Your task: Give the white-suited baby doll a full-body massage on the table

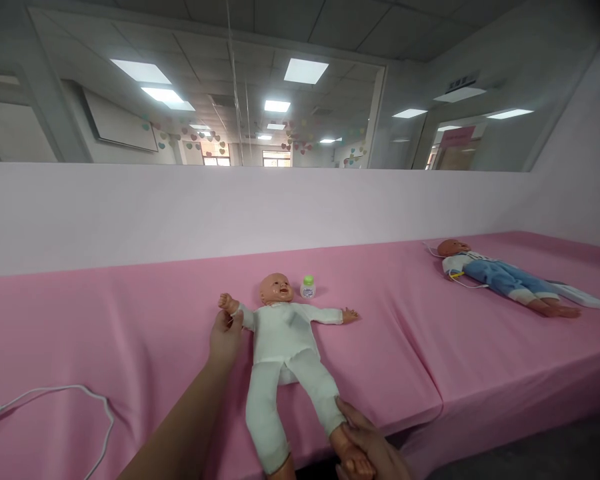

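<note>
A baby doll (pixel 284 333) with a white cloth body and hard tan head, hands and feet lies on its back on the pink-covered table. My left hand (pixel 225 340) is closed around the doll's wrist on the left side, fingers and thumb pinching it just below the doll's fist. Around the doll's ankle on the right side, my right hand (pixel 373 443) is wrapped, with the foot showing between thumb and fingers. A small clear bottle (pixel 308 288) with a green cap and a label stands beside the doll's head.
Farther right lies a second doll (pixel 500 275) in blue trousers, with a white cord near its head and a flat white object (pixel 583 295) by its legs. A white cable (pixel 80 387) curls at lower left. The pink table (pixel 170 320) meets a white wall below a window.
</note>
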A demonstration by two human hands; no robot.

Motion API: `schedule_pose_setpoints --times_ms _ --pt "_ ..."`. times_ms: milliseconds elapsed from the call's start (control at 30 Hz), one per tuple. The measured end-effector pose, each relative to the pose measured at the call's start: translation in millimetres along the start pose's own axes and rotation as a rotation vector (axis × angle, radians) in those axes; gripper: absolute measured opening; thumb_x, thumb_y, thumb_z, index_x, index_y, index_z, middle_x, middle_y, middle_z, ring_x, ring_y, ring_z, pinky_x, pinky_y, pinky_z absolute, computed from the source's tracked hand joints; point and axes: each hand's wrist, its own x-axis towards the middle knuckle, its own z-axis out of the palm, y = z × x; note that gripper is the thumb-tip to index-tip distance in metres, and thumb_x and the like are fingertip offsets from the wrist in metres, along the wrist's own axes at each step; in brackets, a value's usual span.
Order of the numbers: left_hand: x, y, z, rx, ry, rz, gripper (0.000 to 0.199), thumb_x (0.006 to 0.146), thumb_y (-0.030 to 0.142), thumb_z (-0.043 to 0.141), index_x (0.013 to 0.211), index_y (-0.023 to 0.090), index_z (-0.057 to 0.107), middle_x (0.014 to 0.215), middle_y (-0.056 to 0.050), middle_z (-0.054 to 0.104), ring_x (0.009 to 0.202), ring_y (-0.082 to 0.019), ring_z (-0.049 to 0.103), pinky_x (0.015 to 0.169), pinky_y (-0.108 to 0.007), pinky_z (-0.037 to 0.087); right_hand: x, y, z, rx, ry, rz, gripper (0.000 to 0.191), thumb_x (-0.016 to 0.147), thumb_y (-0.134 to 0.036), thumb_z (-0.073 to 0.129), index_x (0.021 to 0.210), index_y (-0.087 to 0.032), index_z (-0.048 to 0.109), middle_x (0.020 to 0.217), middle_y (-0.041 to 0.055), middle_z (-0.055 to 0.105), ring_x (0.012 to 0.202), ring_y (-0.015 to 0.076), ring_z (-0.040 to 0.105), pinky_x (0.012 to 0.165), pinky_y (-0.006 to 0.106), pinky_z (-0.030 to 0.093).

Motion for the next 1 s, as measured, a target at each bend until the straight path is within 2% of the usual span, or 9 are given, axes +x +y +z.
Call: schedule_pose_setpoints --times_ms 133,200,267,400,600,700,800,933,1000 --pt "-14.2 8.4 8.0 0.272 -0.184 0.156 0.040 0.086 0.035 0.070 0.125 0.026 0.069 0.127 -0.008 0.073 0.118 -0.028 0.067 0.107 -0.044 0.050 29.4 0.5 -13.8 0.041 -0.022 -0.072 0.049 0.088 -0.017 0.063 0.135 -0.022 0.052 0.140 0.0181 0.066 0.127 0.0298 0.067 0.099 0.037 0.061" --pt "-19.0 10.5 12.5 0.378 -0.244 0.233 0.041 0.081 0.034 0.075 0.121 0.029 0.074 0.128 -0.006 0.073 0.122 -0.030 0.064 0.112 -0.045 0.046 46.9 -3.2 -15.4 0.041 -0.021 -0.094 0.049 0.086 -0.014 0.062 0.133 -0.022 0.051 0.142 0.0193 0.065 0.128 0.0315 0.066 0.097 0.040 0.063" --pt "-20.4 9.0 15.5 0.460 -0.293 0.334 0.037 0.080 0.034 0.077 0.117 0.030 0.077 0.130 -0.005 0.073 0.129 -0.031 0.059 0.119 -0.047 0.040 63.7 -7.4 -12.6 0.024 -0.027 -0.048 0.044 0.085 -0.014 0.061 0.128 -0.022 0.053 0.143 0.0193 0.063 0.129 0.0315 0.066 0.097 0.041 0.063" --pt "-16.4 0.2 14.4 0.572 -0.390 0.468 0.040 0.084 0.032 0.073 0.124 0.030 0.075 0.136 -0.005 0.070 0.136 -0.032 0.054 0.123 -0.050 0.034 89.3 -5.9 5.4 0.033 -0.115 0.060 0.040 0.087 -0.016 0.058 0.126 -0.022 0.054 0.147 0.0175 0.060 0.128 0.0290 0.067 0.101 0.042 0.061" --pt "-13.6 -3.0 10.7 0.642 -0.450 0.492 0.043 0.088 0.031 0.068 0.131 0.030 0.072 0.139 -0.004 0.068 0.139 -0.030 0.051 0.124 -0.049 0.031 109.5 14.6 37.2 0.122 -0.190 0.165 0.046 0.087 -0.020 0.060 0.132 -0.020 0.053 0.138 0.0149 0.066 0.125 0.0279 0.068 0.102 0.043 0.060" --pt "-16.7 1.2 13.6 0.637 -0.422 0.462 0.040 0.089 0.033 0.067 0.128 0.029 0.072 0.139 -0.005 0.068 0.138 -0.030 0.053 0.122 -0.049 0.034 112.9 17.6 40.4 0.140 -0.177 0.189 0.044 0.088 -0.022 0.061 0.131 -0.020 0.054 0.143 0.0167 0.063 0.126 0.0271 0.067 0.102 0.042 0.059" --pt "-17.3 4.6 14.3 0.525 -0.359 0.346 0.040 0.086 0.030 0.069 0.126 0.028 0.072 0.134 -0.007 0.070 0.130 -0.030 0.059 0.113 -0.046 0.044 107.4 12.3 32.4 0.146 -0.141 0.167 0.040 0.088 -0.021 0.063 0.127 -0.021 0.055 0.148 0.0174 0.060 0.130 0.0274 0.065 0.105 0.042 0.058" --pt "-4.6 3.0 3.4 0.335 -0.217 0.142 0.036 0.088 0.035 0.066 0.123 0.024 0.067 0.119 -0.008 0.074 0.108 -0.027 0.070 0.096 -0.040 0.054 79.2 0.4 14.8 0.110 -0.068 0.077 0.042 0.087 -0.018 0.063 0.128 -0.022 0.054 0.145 0.0183 0.062 0.130 0.0287 0.065 0.104 0.042 0.058" --pt "6.4 0.3 -5.7 0.206 -0.111 0.034 0.032 0.089 0.037 0.067 0.118 0.023 0.064 0.117 -0.008 0.072 0.108 -0.024 0.069 0.095 -0.036 0.055 57.6 -3.7 8.3 0.077 -0.007 0.018 0.042 0.085 -0.016 0.063 0.126 -0.022 0.055 0.144 0.0196 0.063 0.130 0.0316 0.065 0.101 0.043 0.060"
